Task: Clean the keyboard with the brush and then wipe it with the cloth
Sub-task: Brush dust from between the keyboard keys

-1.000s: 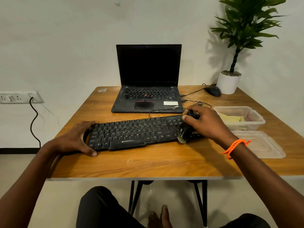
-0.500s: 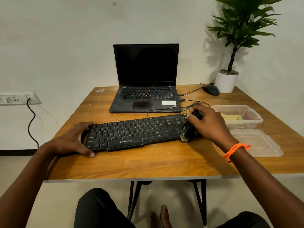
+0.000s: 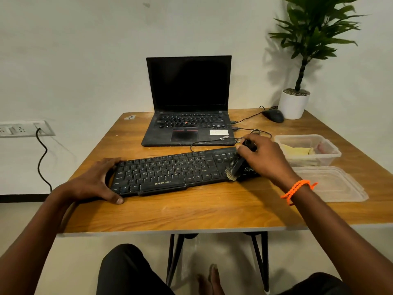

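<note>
The wooden counter (image 3: pixel 212 211) carries everything, set against a pale wall with a socket strip (image 3: pixel 23 128) to the left. At the back stands an open laptop (image 3: pixel 188 103), screen dark, with a plant (image 3: pixel 297 67) in a white pot at the far right corner and a mouse (image 3: pixel 273 115) just beside the pot. Nearer the person lies the keyboard (image 3: pixel 170 173), slanted a little, its cable looping toward the laptop. To its right sits a clear tub (image 3: pixel 331 152) holding what looks like the yellow cloth (image 3: pixel 296 150), kept within reach, probably for the wiping step; the tub's lid (image 3: pixel 331 184) lies flat just in front of it. The left hand (image 3: pixel 93 182) rests at the keyboard's left end, thumb along the near edge and fingers over the far corner, loosely curved around it, most likely to stop the board sliding under the strokes. The right hand (image 3: pixel 265 160), an orange band (image 3: pixel 297 189) at its wrist, has its fingers clenched round the handle of the brush (image 3: pixel 236 170). The brush points down and toward the person, its pale bristles touching the keys at the right end of the board, near the front edge. Judging by this, brushing is under way on the right-hand keys, and the cloth is not yet taken up.
</note>
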